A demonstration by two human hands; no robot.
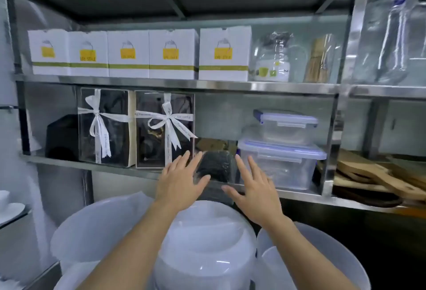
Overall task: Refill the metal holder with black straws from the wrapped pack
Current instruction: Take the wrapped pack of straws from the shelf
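Both hands, left [178, 182] and right [254, 189], grips spread, flank the wrapped straw pack [216, 166] at the shelf's [115, 166] front edge; slick wrap could slip.

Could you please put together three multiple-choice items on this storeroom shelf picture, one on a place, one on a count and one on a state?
1. Where is the clear-wrapped pack of black straws?
A. On the top shelf beside the white boxes
B. On the steel shelf between the ribboned clear gift box and the stacked clear plastic containers
C. Inside a white bowl

2. How many white cardboard boxes with yellow labels stand in the row above?
A. Three
B. Five
C. Eight

3. What state are the hands in?
A. Both open, one on each side of the pack
B. Both closed into fists
C. One is holding a box

Answers: 1 B, the pack sits between the ribboned clear gift box and the stacked clear plastic containers. 2 B, five white cardboard boxes show. 3 A, left hand and right hand have spread fingers.
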